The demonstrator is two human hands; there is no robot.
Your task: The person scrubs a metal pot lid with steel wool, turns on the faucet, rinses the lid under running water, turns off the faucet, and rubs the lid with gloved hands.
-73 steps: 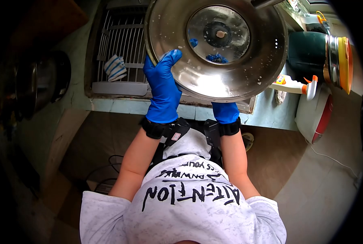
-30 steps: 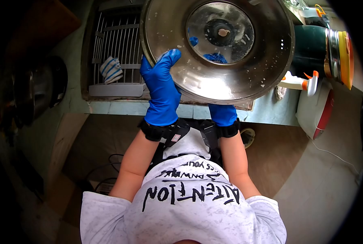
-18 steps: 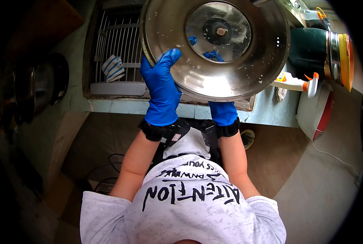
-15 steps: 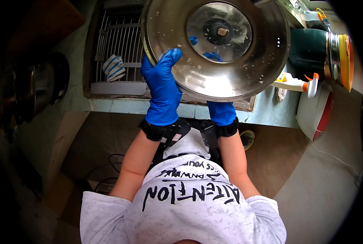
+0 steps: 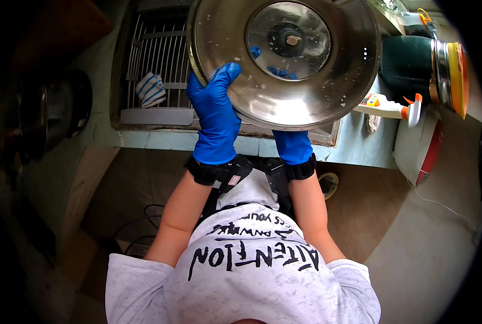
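Left hand (image 5: 215, 116) clasps the metal lid (image 5: 306, 97) at left; right hand (image 5: 293, 147) (fingers hidden) is beneath its near edge, hold unclear.

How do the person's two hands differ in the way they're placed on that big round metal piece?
The left hand is at the side of the round metal piece, while the right hand is at its near edge.
The left hand's thumb shows in front of the rim; the right hand's thumb and fingers are hidden behind the metal.
Both wear blue gloves.
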